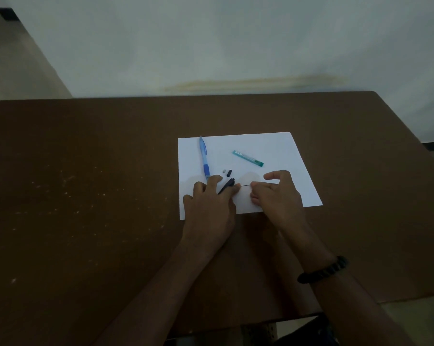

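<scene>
Forearms come in from the bottom edge; a dark beaded bracelet point(323, 269) sits on the right wrist. Both rest over a brown counter point(86, 171), speckled with pale flecks on its left half.

Left grip point(211, 208): knuckles up on the near left part of the paper point(260, 146), fingers curled round a black barrel point(227, 186). The barrel pokes out between the fingers, slanting up and to the right, its blunt end just clear of the fingertips.

Right grip point(278, 196): near middle of the sheet, fingers curled in, thumb out above them. It pinches a thin dark lead point(245, 185).

The lead runs level across the small gap between the two grips, low over the paper. Its left end meets the left fingertips beside the barrel's end. Too fine to tell whether it enters the barrel.

Beyond the grips, on the same sheet:
- blue pencil point(204, 156), lying lengthwise along the left edge, its near end just beside the left fingers
- short black cap point(229, 173) and a small white bit point(224, 171), side by side just past the barrel
- green tube point(247, 158), slanted, farther back and well apart from both grips

Pale wall point(235, 46) behind the counter, with a yellowish streak low on it. Light is dim.
</scene>
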